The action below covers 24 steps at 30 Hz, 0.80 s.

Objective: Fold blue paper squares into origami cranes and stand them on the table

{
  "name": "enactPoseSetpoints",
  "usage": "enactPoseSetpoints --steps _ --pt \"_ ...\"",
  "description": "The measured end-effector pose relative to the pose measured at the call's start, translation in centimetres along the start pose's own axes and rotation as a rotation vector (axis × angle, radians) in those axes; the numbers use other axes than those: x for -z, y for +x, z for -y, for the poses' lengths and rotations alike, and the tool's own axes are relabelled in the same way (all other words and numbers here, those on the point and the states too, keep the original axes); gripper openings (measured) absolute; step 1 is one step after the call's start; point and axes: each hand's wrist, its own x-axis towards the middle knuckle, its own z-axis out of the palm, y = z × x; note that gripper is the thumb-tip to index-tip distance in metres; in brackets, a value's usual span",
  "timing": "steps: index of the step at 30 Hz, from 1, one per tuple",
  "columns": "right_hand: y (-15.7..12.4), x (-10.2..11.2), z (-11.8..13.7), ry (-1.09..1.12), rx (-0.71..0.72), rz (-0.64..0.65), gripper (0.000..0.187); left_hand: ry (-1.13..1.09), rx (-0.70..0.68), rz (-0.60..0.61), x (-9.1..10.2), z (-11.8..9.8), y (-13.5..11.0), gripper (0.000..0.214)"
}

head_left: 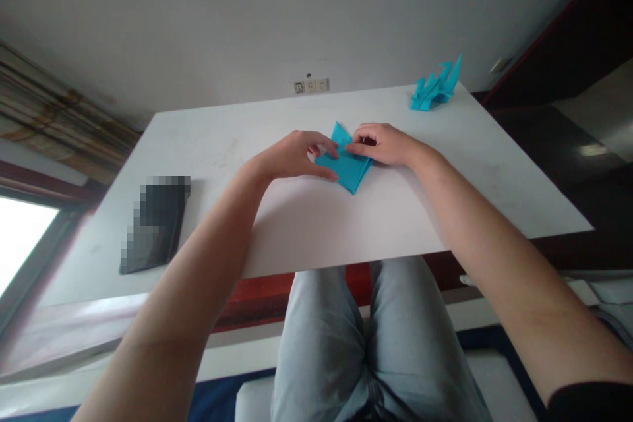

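A folded piece of blue paper lies flat on the white table, near its middle. My left hand rests on the paper's left side, its thumb and fingers pinching the left edge. My right hand presses down on the upper right part of the paper, fingers curled with the tips on a fold. Both hands touch the paper, and part of it is hidden under the fingers.
Several finished blue paper figures stand at the table's far right corner. A dark flat object, blurred out, lies at the left of the table. A wall socket sits behind the far edge. My knees show below the near edge.
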Motion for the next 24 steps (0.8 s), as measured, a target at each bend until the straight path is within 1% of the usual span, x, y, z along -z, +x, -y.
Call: enactPoseSetpoints --steps 6,10,16,18,22,24 --pt "0.0 0.0 0.1 0.010 -0.003 -0.005 0.061 -0.021 -0.012 0.021 -0.1 0.2 0.1 0.058" --pt "-0.1 -0.1 -0.1 0.006 -0.012 -0.026 0.062 -0.038 -0.015 0.016 -0.1 0.1 0.1 0.054" --pt "-0.1 -0.3 -0.3 0.009 -0.047 -0.033 0.057 -0.008 -0.009 0.019 -0.3 -0.5 0.0 0.062" --pt "0.0 -0.3 -0.3 0.007 -0.052 -0.029 0.054 0.069 -0.008 -0.006 -0.7 -0.9 0.0 0.065" --pt "0.0 -0.3 -0.3 -0.010 -0.051 -0.031 0.047 0.321 -0.051 -0.108 -1.8 -1.8 -0.1 0.079" --pt "0.0 -0.4 -0.3 -0.021 -0.051 -0.033 0.044 0.372 -0.086 -0.092 -2.3 -2.1 0.0 0.087"
